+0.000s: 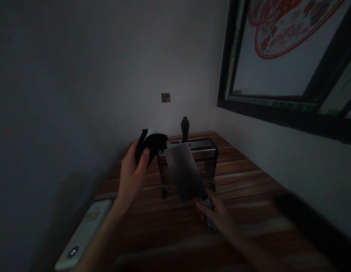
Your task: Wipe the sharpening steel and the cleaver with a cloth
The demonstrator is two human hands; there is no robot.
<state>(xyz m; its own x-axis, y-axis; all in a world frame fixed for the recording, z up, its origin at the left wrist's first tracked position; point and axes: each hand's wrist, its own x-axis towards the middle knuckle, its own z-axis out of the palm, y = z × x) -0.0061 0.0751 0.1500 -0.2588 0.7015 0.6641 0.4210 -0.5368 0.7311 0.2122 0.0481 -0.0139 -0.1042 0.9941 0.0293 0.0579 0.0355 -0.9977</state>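
Observation:
My right hand (213, 211) is wrapped round the handle of a cleaver (183, 170), whose broad blade points up and away to the left. A bunched black cloth (152, 145) with a pale patch is gripped between the thumb and fingers of my left hand (134, 166). The cloth is close to the blade's upper left corner; I cannot tell whether they touch. Behind the blade stands a metal knife rack (205, 145) with slots in its top. One black-handled tool (185, 128) is upright in it, its lower part hidden.
The wood-grain tabletop (240, 189) meets walls at the back and sides. A white oblong device (84, 234) with a round button lies at the left edge. A long dark object (308, 226) lies at the right. A dark-framed window (277, 68) is above on the right.

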